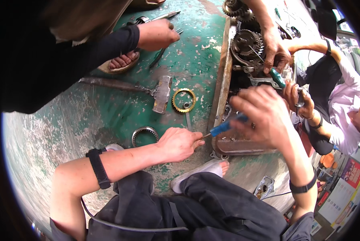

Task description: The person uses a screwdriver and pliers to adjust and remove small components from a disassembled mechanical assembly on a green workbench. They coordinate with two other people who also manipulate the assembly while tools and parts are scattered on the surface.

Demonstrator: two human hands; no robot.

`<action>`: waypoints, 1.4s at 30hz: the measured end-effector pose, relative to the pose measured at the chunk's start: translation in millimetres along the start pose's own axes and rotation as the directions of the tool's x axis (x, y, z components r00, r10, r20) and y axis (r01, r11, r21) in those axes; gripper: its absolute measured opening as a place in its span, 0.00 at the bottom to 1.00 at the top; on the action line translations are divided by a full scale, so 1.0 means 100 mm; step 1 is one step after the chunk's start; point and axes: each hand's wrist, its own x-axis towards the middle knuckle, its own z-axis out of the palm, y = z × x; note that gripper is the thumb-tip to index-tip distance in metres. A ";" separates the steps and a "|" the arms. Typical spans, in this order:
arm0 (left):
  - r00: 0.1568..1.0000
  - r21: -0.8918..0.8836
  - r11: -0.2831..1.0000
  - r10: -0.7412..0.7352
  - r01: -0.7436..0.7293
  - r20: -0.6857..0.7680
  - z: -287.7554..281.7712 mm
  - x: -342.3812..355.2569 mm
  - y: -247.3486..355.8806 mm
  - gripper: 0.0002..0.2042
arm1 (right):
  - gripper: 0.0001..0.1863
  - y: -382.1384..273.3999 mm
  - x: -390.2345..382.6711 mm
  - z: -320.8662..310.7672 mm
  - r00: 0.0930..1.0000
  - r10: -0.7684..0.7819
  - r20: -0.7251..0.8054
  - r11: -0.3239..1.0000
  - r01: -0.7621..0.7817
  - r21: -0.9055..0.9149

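My left hand (180, 142) is closed on the metal shaft of a blue-handled screwdriver (222, 127), just left of the rusty tray (248, 146). Over the blue handle, my right hand (260, 112) is smeared by motion, its fingers curved; whether they grip cannot be told. Near my left hand lie a toothed steel ring (144, 130), a brass-coloured gear ring (176, 105) and a flat spanner (188, 120) partly under it. A large sledgehammer (162, 94) lies further forward on the green floor (196, 60).
A gearbox (244, 48) sits in the tray. Other people's hands (158, 35) (276, 52) work at upper left and upper right, one around a green-handled tool (277, 79). A seated person in a pale shirt (348, 120) is at the right. A metal plate (264, 186) lies beside my right leg.
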 end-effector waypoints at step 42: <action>0.907 -0.618 0.718 -0.047 0.322 0.418 0.56 -0.64 0.50 0.18 | 0.13 0.63 1.18 -1.13 0.774 0.594 0.221 0.790 -0.508 -0.343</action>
